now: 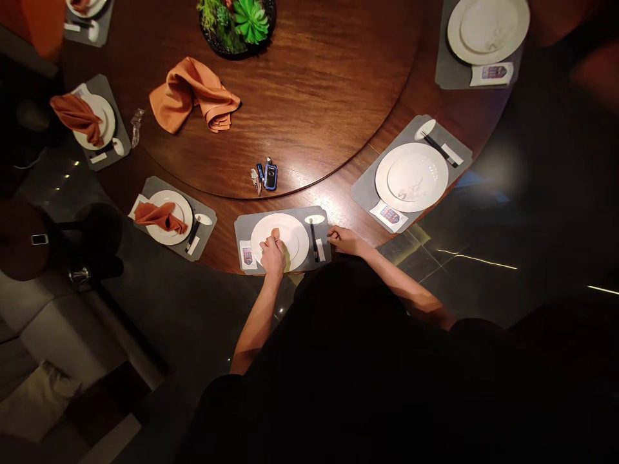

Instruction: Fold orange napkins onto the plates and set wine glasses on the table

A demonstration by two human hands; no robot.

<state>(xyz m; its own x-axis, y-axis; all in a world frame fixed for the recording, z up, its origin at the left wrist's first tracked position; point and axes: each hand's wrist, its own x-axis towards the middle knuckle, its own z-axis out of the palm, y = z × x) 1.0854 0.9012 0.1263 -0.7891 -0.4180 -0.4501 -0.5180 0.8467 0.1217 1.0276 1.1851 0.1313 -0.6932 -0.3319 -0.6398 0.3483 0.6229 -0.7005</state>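
Observation:
Over the white plates in front of me, my left hand is closed, with a small orange piece showing at its fingertips; its kind is too small to make out. Those stacked plates rest on a grey placemat. Black chopsticks lie at its right side, below a small white oval dish. A printed white packet is at the left. Just off the placemat's right edge, my right hand has its fingers curled together; anything inside them is hidden.
An orange napkin lies crumpled on the round wooden turntable, near a potted succulent and small blue-and-black items. Neighbouring settings have plates and, at left, folded orange napkins. A sofa stands lower left.

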